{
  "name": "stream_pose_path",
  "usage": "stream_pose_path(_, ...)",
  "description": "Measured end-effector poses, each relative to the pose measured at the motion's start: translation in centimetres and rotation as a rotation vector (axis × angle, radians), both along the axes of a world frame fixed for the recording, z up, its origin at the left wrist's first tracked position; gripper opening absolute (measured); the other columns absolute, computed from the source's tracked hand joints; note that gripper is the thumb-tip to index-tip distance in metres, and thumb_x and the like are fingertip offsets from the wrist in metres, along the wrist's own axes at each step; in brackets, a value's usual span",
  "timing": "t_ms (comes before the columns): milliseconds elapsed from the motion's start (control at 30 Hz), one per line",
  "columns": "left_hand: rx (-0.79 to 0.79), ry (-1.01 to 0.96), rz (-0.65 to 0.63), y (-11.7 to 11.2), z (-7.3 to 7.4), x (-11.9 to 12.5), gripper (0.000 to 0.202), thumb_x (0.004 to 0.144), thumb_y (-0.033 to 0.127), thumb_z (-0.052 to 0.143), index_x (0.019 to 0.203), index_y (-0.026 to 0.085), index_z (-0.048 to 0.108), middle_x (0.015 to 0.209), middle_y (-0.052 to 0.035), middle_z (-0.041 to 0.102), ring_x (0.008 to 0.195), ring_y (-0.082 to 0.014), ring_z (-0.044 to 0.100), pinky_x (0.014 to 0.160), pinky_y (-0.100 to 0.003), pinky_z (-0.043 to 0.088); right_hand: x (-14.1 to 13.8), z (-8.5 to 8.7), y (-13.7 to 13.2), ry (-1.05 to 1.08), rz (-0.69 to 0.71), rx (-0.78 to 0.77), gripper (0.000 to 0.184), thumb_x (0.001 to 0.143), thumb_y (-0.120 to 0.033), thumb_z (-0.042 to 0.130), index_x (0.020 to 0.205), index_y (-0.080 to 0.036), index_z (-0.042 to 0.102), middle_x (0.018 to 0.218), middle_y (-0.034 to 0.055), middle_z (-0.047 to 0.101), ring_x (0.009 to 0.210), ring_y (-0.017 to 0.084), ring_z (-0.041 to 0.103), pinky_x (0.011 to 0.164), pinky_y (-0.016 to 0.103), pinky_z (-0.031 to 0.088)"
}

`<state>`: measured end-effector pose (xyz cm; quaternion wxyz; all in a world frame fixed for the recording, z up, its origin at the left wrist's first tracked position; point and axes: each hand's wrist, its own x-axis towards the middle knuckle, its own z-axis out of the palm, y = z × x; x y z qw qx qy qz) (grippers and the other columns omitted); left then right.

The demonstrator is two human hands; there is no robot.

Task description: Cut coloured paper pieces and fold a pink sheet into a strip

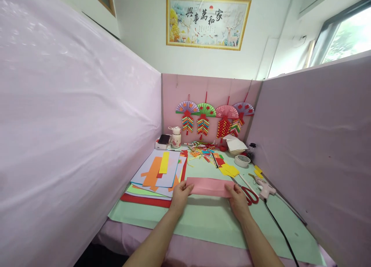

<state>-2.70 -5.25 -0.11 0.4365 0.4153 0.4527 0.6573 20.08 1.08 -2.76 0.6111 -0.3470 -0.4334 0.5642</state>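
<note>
A pink paper strip [209,187] is stretched level above the green table cover, held at both ends. My left hand [181,193] pinches its left end, thumb on the near face. At the other end my right hand [237,197] grips the strip the same way, the fingers mostly behind the paper. A faint lengthwise crease seems to run along it. Close to my right hand lie red-handled scissors [251,196], partly hidden by that hand. Left of my left hand is a stack of coloured paper sheets [142,191], with orange and yellow pieces on top.
A glue gun [265,189] with a black cord lies at the right. Paper scraps [199,153], yellow pieces [228,169] and a tape roll [242,161] are farther back. A bottle [176,137] stands at back left. Paper fan ornaments [206,110] hang on the pink partition.
</note>
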Motion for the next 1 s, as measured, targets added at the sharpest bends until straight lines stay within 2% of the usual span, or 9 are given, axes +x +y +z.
stream_pose_path(133,0.006,0.021,0.001,-0.1,0.0,0.0,0.036,0.062,0.046,0.073,0.066,0.014,0.057,0.057,0.0055,0.042,0.055,-0.0077,0.036,0.052,-0.019,0.034,0.1,-0.4,0.1,-0.024,-0.019,0.018,0.029,0.064,-0.037,0.076,0.087,-0.021,0.067,0.084,0.0009,0.07,0.078,0.019,0.062,0.074,0.029,0.048)
stream_pose_path(300,0.0,0.042,0.021,0.1,-0.5,-0.2,0.035,0.064,0.045,0.072,0.062,0.015,0.053,0.055,0.0066,0.038,0.053,-0.0072,0.033,0.051,-0.018,0.031,0.2,-0.9,0.3,-0.077,-0.029,0.027,0.03,0.063,-0.039,0.076,0.084,-0.02,0.066,0.08,0.0014,0.069,0.074,0.019,0.061,0.071,0.029,0.047)
stream_pose_path(500,-0.055,0.054,0.043,0.3,-0.8,-0.3,0.034,0.062,0.044,0.072,0.064,0.016,0.053,0.054,0.0071,0.038,0.052,-0.0076,0.034,0.05,-0.019,0.034,0.3,-1.2,0.4,-0.158,-0.049,0.016,0.032,0.06,-0.04,0.077,0.081,-0.018,0.066,0.076,0.0023,0.068,0.074,0.021,0.06,0.068,0.03,0.047)
stream_pose_path(667,-0.078,0.044,0.049,0.1,-0.5,-0.1,0.033,0.062,0.042,0.072,0.064,0.016,0.053,0.054,0.0062,0.041,0.052,-0.008,0.037,0.051,-0.02,0.036,0.2,-1.2,0.3,-0.174,-0.081,0.012,0.035,0.055,-0.044,0.078,0.078,-0.019,0.067,0.073,0.0021,0.069,0.071,0.022,0.06,0.065,0.031,0.047)
stream_pose_path(1000,-0.079,0.013,0.047,-0.4,0.3,0.2,0.033,0.06,0.043,0.072,0.065,0.015,0.056,0.054,0.0063,0.043,0.052,-0.0078,0.038,0.052,-0.02,0.037,0.2,-0.8,-0.2,-0.192,-0.085,0.034,0.029,0.061,-0.042,0.076,0.076,-0.02,0.065,0.07,-0.0005,0.065,0.07,0.019,0.057,0.064,0.028,0.044)
